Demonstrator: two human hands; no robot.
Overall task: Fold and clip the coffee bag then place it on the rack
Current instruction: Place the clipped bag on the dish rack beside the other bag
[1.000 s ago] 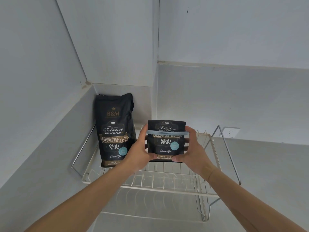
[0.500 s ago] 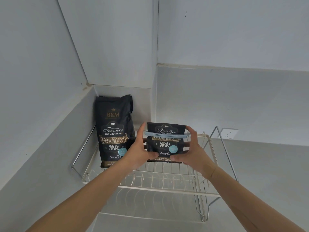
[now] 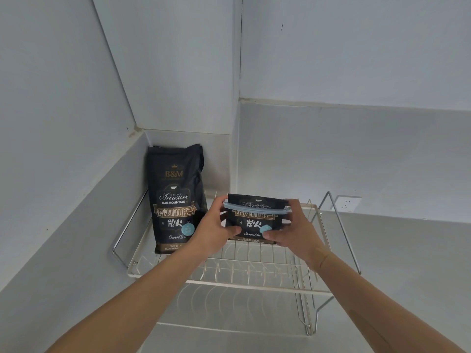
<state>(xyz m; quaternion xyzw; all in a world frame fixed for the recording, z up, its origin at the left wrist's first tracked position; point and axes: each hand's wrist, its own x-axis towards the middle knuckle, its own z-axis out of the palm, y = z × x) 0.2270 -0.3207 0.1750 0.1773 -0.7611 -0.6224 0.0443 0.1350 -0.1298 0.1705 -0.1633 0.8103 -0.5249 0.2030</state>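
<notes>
A black coffee bag [image 3: 254, 224], folded down at the top, stands upright on the upper tier of a wire rack [image 3: 254, 285]. A pale blue clip [image 3: 254, 208] runs across its folded top. My left hand [image 3: 216, 229] grips the bag's left side, thumb on the front. My right hand [image 3: 293, 230] grips its right side, thumb on the front and fingers over the clip's right end. The bag's lower edge sits at the rack's wires; whether it rests fully on them I cannot tell.
A taller, unfolded black coffee bag [image 3: 177, 200] leans in the rack's back left corner against the grey wall. The rack has a raised wire handle [image 3: 341, 230] at the right and a lower tier [image 3: 229, 314]. A wall socket [image 3: 348, 203] sits behind it at the right.
Both hands have carried the clipped bag slightly forward and down onto the rack's upper tier. The tall bag has not moved.
</notes>
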